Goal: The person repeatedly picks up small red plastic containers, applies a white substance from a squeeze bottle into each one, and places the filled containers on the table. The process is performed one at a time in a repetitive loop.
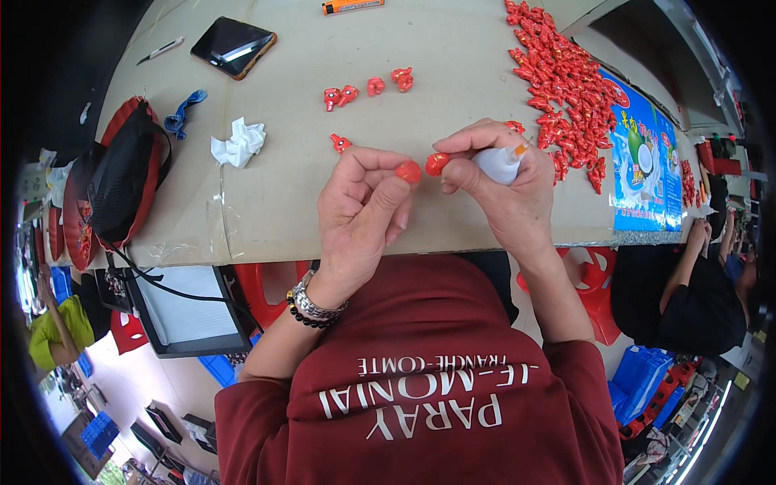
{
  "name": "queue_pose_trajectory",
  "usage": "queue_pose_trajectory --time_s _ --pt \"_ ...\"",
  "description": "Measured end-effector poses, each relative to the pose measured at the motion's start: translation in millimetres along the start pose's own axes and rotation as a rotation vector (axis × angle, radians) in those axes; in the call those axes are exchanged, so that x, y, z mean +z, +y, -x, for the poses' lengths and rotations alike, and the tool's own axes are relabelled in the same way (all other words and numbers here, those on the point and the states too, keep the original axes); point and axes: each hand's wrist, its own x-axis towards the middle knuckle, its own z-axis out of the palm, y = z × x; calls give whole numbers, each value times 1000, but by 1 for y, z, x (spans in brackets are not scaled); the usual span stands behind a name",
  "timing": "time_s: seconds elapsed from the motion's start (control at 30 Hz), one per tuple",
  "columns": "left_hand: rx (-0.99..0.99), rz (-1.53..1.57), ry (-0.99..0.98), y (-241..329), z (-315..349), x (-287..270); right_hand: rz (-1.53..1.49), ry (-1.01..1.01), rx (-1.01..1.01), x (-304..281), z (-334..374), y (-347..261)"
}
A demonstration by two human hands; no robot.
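Between thumb and fingers, my left hand (364,198) pinches a small round red piece (408,171). Close beside it, my right hand (509,182) holds another small red piece (437,164) between thumb and forefinger. A white squeeze bottle (499,164) with an orange tip is tucked in the same right hand, its nozzle pointing up and right. The two red pieces are a little apart. Just beyond my left hand lies a small red figure (340,143). Farther off, several similar red figures (375,86) stand in a loose row.
A large heap of red pieces (566,97) covers the table's right side, beside a blue printed carton sheet (643,158). Toward the left lie a crumpled tissue (238,142), a phone (233,47), a pen (160,51) and a black-and-red bag (125,174). Another person's arm (687,259) shows at right.
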Motion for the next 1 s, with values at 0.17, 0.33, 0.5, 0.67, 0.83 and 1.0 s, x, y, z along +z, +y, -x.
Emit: queue_pose_trajectory --time_s 0.17,0.33,0.5,0.67,0.83,1.0 --pt "-28 -14 9 2 0 1 -8 35 -27 -2 2 2" --pt "-125 101 -28 6 1 5 353 -18 -497 -9 -4 11" --pt "-139 100 -60 5 1 2 482 -96 -687 -14 -6 8" --pt "-118 4 -57 5 2 2 482 -152 -721 -15 -5 9" --pt "-55 -88 -67 4 2 0 474 -197 -763 -17 -7 10" --pt "-30 -178 -98 10 2 -2 513 -255 -803 -18 -5 9"
